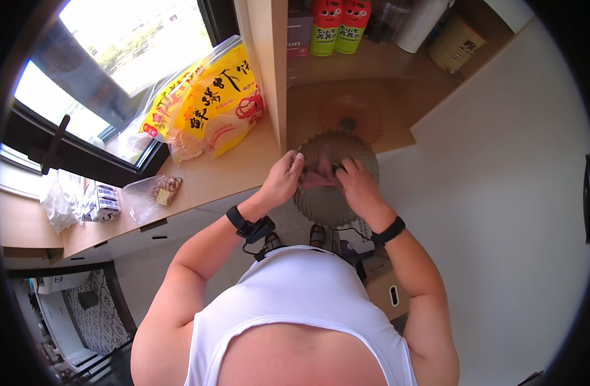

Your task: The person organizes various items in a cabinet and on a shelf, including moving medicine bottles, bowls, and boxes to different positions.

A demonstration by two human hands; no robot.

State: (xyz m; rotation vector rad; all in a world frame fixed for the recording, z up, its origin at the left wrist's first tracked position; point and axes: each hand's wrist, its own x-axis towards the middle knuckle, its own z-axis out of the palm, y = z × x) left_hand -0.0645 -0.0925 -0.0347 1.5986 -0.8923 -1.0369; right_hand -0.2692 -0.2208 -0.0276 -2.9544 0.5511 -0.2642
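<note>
A round, see-through fluted dish or lid (319,207) is held in front of my body, above the floor. My left hand (283,178) grips its left rim, with the thumb on the near face. My right hand (361,186) lies over its right half with bent fingers near the middle. The right fingertips are partly hidden, so whether they pinch something there is unclear. Pinkish shapes show in the dish; they may be reflections or contents. Just beyond it, a faint reddish round see-through piece (350,108) with a scalloped edge appears on the wooden shelf.
Yellow snack bags (217,111) stand on the wooden sill counter (237,169) by the open window. A clear bag of food (162,193) and wrapped packs (102,202) lie farther left. Red-and-green bottles (326,31), a white cylinder (422,24) and a canister (454,46) fill the upper shelf. Cardboard boxes (384,289) stand below right.
</note>
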